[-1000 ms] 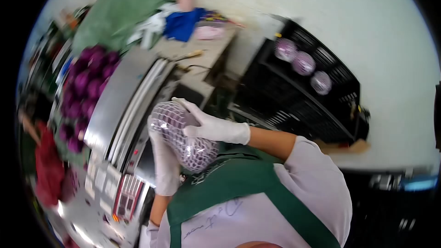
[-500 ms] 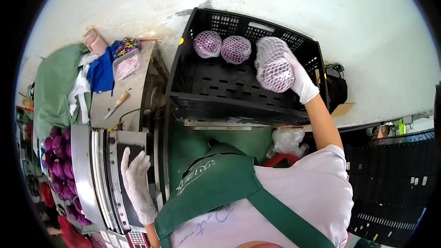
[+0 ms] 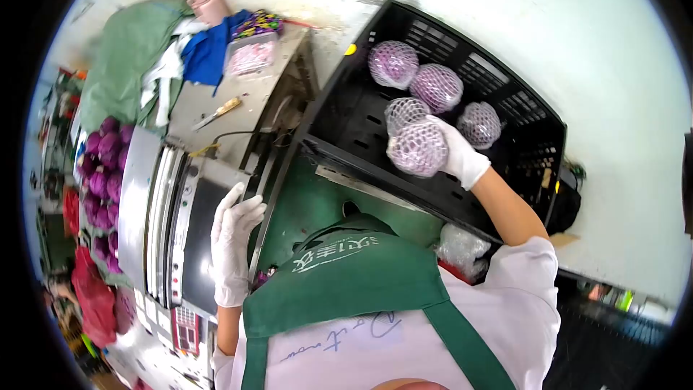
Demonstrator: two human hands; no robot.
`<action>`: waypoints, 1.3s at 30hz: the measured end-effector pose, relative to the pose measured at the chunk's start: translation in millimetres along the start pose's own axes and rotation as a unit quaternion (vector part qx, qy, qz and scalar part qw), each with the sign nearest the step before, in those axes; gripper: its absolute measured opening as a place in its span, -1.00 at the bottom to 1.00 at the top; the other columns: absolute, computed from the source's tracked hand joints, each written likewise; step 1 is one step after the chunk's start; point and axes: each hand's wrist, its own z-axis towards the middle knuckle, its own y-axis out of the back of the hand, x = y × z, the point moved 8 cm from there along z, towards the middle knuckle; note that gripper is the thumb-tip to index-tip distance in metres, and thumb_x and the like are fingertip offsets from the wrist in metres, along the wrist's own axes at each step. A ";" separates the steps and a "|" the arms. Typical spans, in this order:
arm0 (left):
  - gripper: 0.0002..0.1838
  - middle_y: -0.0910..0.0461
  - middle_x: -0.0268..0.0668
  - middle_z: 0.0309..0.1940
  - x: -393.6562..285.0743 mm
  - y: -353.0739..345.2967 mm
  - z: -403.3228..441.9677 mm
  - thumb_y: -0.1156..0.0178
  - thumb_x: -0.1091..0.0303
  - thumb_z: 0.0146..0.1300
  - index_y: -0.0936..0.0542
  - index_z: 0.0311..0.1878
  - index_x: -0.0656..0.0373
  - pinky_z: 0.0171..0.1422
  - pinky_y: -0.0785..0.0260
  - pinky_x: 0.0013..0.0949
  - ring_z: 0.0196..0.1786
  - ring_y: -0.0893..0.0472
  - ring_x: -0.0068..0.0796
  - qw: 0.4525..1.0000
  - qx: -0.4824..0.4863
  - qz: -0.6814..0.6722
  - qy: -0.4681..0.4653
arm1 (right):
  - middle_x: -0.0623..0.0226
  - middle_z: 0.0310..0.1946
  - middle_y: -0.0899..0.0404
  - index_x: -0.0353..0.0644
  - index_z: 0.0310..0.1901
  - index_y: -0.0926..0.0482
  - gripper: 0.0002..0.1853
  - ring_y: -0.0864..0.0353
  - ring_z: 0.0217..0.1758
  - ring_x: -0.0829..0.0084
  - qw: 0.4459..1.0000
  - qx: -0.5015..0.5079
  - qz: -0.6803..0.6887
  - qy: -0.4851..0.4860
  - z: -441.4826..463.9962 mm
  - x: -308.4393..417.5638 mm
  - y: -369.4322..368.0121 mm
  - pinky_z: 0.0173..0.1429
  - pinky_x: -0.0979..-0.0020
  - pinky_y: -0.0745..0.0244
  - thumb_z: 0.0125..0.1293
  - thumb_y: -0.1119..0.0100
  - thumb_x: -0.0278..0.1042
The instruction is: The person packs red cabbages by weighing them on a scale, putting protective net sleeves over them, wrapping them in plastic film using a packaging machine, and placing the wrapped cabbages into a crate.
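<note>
My right hand [image 3: 458, 152], in a white glove, reaches into a black crate [image 3: 346, 162] and grips a wrapped purple ball in white foam netting [image 3: 417, 149]. A loose end of netting stands up behind that ball. Three more netted balls lie along the crate's far side: one at the left [image 3: 393, 64], one in the middle [image 3: 437, 87] and one at the right [image 3: 479, 125]. My left hand [image 3: 234, 242], gloved too, hovers empty with its fingers apart over the dark plate of a metal machine [image 3: 198, 245].
Purple round vegetables [image 3: 105, 166] are piled left of the machine. A bench [image 3: 253, 105] holds a knife [image 3: 219, 113], a tray of pink pieces [image 3: 250, 55], a blue cloth [image 3: 206, 55] and a pink bottle [image 3: 208, 3]. Clear plastic [image 3: 462, 247] lies below the crate.
The netted ball went from both hands at the machine into the crate with my right hand, then shifted leftward inside it. My left hand let go. A third netted ball now shows uncovered at the right.
</note>
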 end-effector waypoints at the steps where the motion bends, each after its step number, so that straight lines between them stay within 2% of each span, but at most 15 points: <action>1: -0.48 -0.60 -0.07 0.01 -2.9 1.2 -4.6 -0.01 0.13 0.46 -0.35 0.33 0.28 0.28 -0.36 -0.31 0.05 -0.61 -0.33 1.000 -0.017 0.003 0.002 | -0.03 0.10 -0.53 -0.40 0.21 -0.37 -0.53 -0.55 0.15 0.13 0.998 0.040 -0.054 0.011 31.4 -2.5 1.2 0.35 0.10 -0.39 0.45 0.11 -0.17; 7: -0.57 -0.61 -0.09 0.02 6.3 64.1 -88.9 0.06 0.22 0.48 -0.39 0.29 0.25 0.27 -0.39 -0.29 0.09 -0.60 -0.33 0.987 -0.162 -0.023 -0.008 | 0.20 0.06 -0.53 -0.23 0.20 -0.43 -0.60 -0.56 0.00 0.27 0.885 0.015 -0.435 0.166 132.2 -37.7 -26.7 0.13 0.26 -0.46 0.46 0.08 -0.19; 9: -0.56 -0.61 -0.14 0.04 17.6 94.6 -119.2 0.06 0.16 0.49 -0.38 0.31 0.19 0.25 -0.38 -0.35 0.09 -0.59 -0.38 0.982 -0.177 -0.048 -0.048 | 0.42 -0.17 -0.48 -0.21 0.12 -0.44 -0.67 -0.47 -0.19 0.39 0.603 -0.004 -0.628 0.492 165.7 15.7 29.8 -0.12 0.41 -0.50 0.32 -0.12 -0.48; 11: -0.48 -0.60 -0.22 0.05 24.0 120.3 -144.9 0.03 0.02 0.48 -0.36 0.34 0.16 0.23 -0.36 -0.38 0.10 -0.56 -0.46 0.973 -0.212 -0.082 -0.051 | 0.31 -0.08 -0.52 -0.29 0.20 -0.37 -0.59 -0.52 -0.10 0.32 0.823 -0.040 -0.492 0.282 121.0 3.3 -15.7 0.04 0.32 -0.54 0.31 -0.08 -0.55; 13: -0.46 -0.60 -0.24 0.05 23.6 154.9 -170.2 0.01 -0.02 0.46 -0.36 0.34 0.13 0.23 -0.37 -0.40 0.09 -0.57 -0.49 0.957 -0.257 -0.112 -0.070 | 0.07 0.14 -0.44 -0.32 0.29 -0.28 -0.50 -0.45 0.18 0.20 0.668 -0.068 -0.585 0.455 31.9 -3.7 -118.1 0.25 0.23 -0.42 0.33 -0.08 -0.44; 15: -0.46 -0.60 -0.24 0.05 19.4 170.7 -188.5 0.01 -0.02 0.46 -0.37 0.34 0.12 0.23 -0.37 -0.40 0.09 -0.57 -0.50 0.940 -0.306 -0.103 -0.109 | -0.20 0.24 -0.33 -0.35 0.36 -0.18 -0.36 -0.37 0.31 0.00 0.372 -0.002 -0.671 0.641 -39.8 -21.6 -211.9 0.35 0.09 -0.34 0.39 -0.15 -0.19; 18: -0.48 -0.59 -0.25 0.05 12.3 257.4 -248.4 0.02 0.02 0.47 -0.37 0.34 0.14 0.24 -0.37 -0.39 0.10 -0.57 -0.50 0.919 -0.345 -0.096 -0.167 | -0.13 0.06 -0.47 -0.40 0.23 -0.34 -0.48 -0.52 0.04 0.03 0.375 0.093 -0.616 0.687 -61.6 -142.9 -301.5 0.19 0.15 -0.46 0.40 -0.13 -0.18; 19: -0.49 -0.58 -0.25 0.05 -1.3 261.8 -259.0 0.03 0.04 0.48 -0.36 0.34 0.15 0.25 -0.37 -0.38 0.11 -0.57 -0.49 0.918 -0.359 -0.060 -0.156 | -0.13 0.01 -0.49 -0.45 0.15 -0.41 -0.49 -0.52 0.05 0.03 0.111 -0.059 -0.803 0.583 -18.4 -171.9 -278.8 0.15 0.16 -0.47 0.38 -0.16 -0.16; 21: -0.54 -0.60 -0.23 0.03 -12.5 288.2 -253.9 0.04 0.10 0.49 -0.40 0.31 0.17 0.26 -0.36 -0.38 0.09 -0.58 -0.45 0.896 -0.355 -0.117 -0.239 | 0.10 0.27 -0.33 -0.34 0.28 -0.31 -0.53 -0.29 0.33 0.24 0.339 0.216 -0.718 0.568 6.0 -224.0 -308.5 0.42 0.25 -0.18 0.32 0.03 -0.56; 28: -0.58 -0.64 -0.21 -0.04 -42.4 415.8 -334.0 0.01 0.16 0.47 -0.43 0.27 0.17 0.17 -0.40 -0.38 0.07 -0.60 -0.45 0.843 -0.468 -0.061 -0.256 | 0.05 0.11 -0.42 -0.43 0.23 -0.35 -0.58 -0.42 0.13 0.25 0.638 0.026 -0.705 0.310 162.3 -290.5 -176.6 0.28 0.32 -0.30 0.33 0.08 -0.57; 29: -0.57 -0.64 -0.21 -0.04 -48.5 440.2 -332.9 -0.01 0.16 0.46 -0.43 0.28 0.17 0.17 -0.40 -0.38 0.06 -0.60 -0.46 0.846 -0.470 -0.060 -0.243 | 0.04 0.08 -0.45 -0.45 0.22 -0.36 -0.59 -0.45 0.10 0.23 0.654 -0.046 -0.719 0.229 169.8 -282.4 -149.3 0.26 0.30 -0.33 0.33 0.06 -0.56; 33: -0.52 -0.63 -0.22 -0.02 -63.3 551.2 -309.6 -0.08 0.16 0.41 -0.41 0.31 0.16 0.12 -0.38 -0.41 0.04 -0.57 -0.53 0.832 -0.502 -0.005 -0.235 | -0.14 0.15 -0.46 -0.48 0.22 -0.37 -0.55 -0.48 0.17 0.11 0.492 -0.117 -0.759 0.410 138.3 -299.2 -182.5 0.26 0.23 -0.34 0.32 0.02 -0.48; 35: -0.48 -0.60 -0.22 0.01 -67.4 611.2 -279.0 -0.12 0.17 0.37 -0.39 0.32 0.21 0.14 -0.37 -0.38 0.10 -0.53 -0.50 0.843 -0.496 0.057 -0.199 | -0.19 0.19 -0.41 -0.46 0.26 -0.34 -0.51 -0.47 0.16 0.11 0.496 -0.110 -0.754 0.417 148.7 -299.1 -179.2 0.26 0.24 -0.33 0.30 0.03 -0.49; 37: -0.32 -0.53 -0.12 0.13 -72.6 659.2 -253.9 -0.23 0.12 0.30 -0.28 0.39 0.23 0.17 -0.37 -0.35 0.17 -0.49 -0.42 0.835 -0.508 0.102 -0.186 | -0.17 0.22 -0.40 -0.46 0.29 -0.31 -0.49 -0.47 0.16 0.12 0.528 -0.152 -0.739 0.390 151.7 -300.5 -177.4 0.27 0.27 -0.33 0.33 0.05 -0.44; 39: -0.14 -0.40 0.03 0.25 -55.8 736.3 -203.6 -0.32 0.07 0.21 -0.16 0.46 0.19 0.21 -0.36 -0.31 0.19 -0.49 -0.28 0.782 -0.589 0.157 -0.133 | -0.08 0.19 -0.42 -0.48 0.31 -0.26 -0.44 -0.44 0.14 0.18 0.694 -0.180 -0.626 0.307 207.8 -245.2 -80.3 0.25 0.34 -0.33 0.39 0.14 -0.26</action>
